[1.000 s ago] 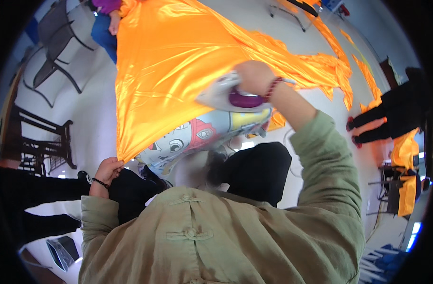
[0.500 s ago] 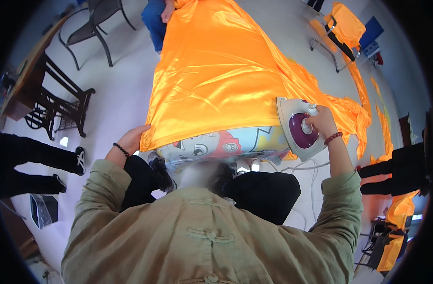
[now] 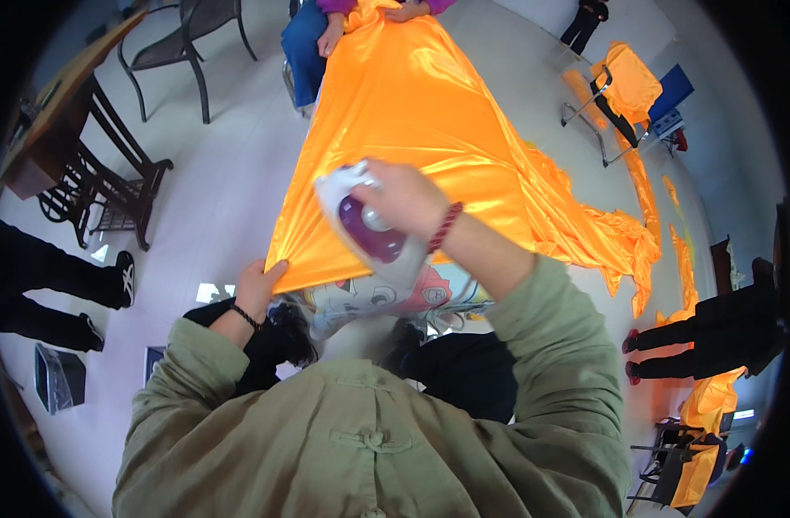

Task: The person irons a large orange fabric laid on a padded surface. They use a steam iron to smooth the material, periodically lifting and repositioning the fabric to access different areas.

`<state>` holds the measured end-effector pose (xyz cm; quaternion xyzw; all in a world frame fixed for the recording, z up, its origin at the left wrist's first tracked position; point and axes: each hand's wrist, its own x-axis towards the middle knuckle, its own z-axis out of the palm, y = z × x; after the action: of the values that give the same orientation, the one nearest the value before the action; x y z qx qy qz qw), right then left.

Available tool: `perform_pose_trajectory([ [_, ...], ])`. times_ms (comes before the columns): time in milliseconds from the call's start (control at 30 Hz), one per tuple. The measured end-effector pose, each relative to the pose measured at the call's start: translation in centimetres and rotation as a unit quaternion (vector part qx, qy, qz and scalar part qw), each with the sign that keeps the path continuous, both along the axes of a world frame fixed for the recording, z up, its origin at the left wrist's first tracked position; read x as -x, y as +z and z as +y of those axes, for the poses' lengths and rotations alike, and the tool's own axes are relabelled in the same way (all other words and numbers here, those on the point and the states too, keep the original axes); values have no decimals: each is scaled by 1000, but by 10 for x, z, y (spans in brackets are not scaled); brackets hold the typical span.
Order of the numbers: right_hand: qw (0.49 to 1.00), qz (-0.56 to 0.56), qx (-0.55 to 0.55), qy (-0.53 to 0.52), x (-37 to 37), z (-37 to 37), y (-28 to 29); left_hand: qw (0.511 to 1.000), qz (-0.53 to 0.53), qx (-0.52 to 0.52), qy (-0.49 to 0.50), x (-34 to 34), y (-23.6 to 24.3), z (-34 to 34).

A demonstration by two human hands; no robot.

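A long sheet of shiny orange satin cloth (image 3: pixel 447 155) stretches away from me, its near part lying over a padded surface with a cartoon-print cover (image 3: pixel 356 298). My left hand (image 3: pixel 255 292) pinches the cloth's near left corner between thumb and fingers. Wrapped round the handle of a white and purple clothes iron (image 3: pixel 373 237), my right hand (image 3: pixel 405 200) holds it tilted over the left half of the cloth. The iron is slightly blurred, and I cannot tell whether its soleplate touches the fabric. Creases fan out from the pinched corner.
Across from me a seated person (image 3: pixel 307 52) has hands at the cloth's far end. More orange fabric (image 3: pixel 624 246) trails on the floor at right. A dark chair (image 3: pixel 183 60) and a table (image 3: pixel 54 129) are at left. Standing people (image 3: pixel 714 332) flank both sides; a bin (image 3: pixel 60 378) is lower left.
My right hand has carried the iron leftward from the cloth's right edge to its left half. My left hand still grips the corner. The far person's hands now show more fully.
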<state>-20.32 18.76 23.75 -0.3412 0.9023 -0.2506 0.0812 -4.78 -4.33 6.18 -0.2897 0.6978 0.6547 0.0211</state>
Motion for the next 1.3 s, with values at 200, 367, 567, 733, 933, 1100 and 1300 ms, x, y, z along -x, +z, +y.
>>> perform_pose_trajectory([
  [200,999,28,-42,-3,7,-21,-4,996,48,-70,21,-8,-6,0],
  [367,993,-19,-22,-116,76,36,-10,993,77,-89,27,-9,-17,-6],
  [567,967,-35,3,-251,180,139,-11,991,78,-98,42,-12,-28,-6],
  [733,936,-115,24,-331,205,180,5,992,70,-102,11,-13,-42,-16],
  [933,966,-23,-32,-257,175,186,-4,996,78,36,-6,-4,-43,-15],
  [1100,960,108,-65,-250,150,209,-12,839,285,439,-148,0,7,17],
  [1300,958,41,-53,-280,89,271,-16,702,410,463,-355,18,33,73],
])
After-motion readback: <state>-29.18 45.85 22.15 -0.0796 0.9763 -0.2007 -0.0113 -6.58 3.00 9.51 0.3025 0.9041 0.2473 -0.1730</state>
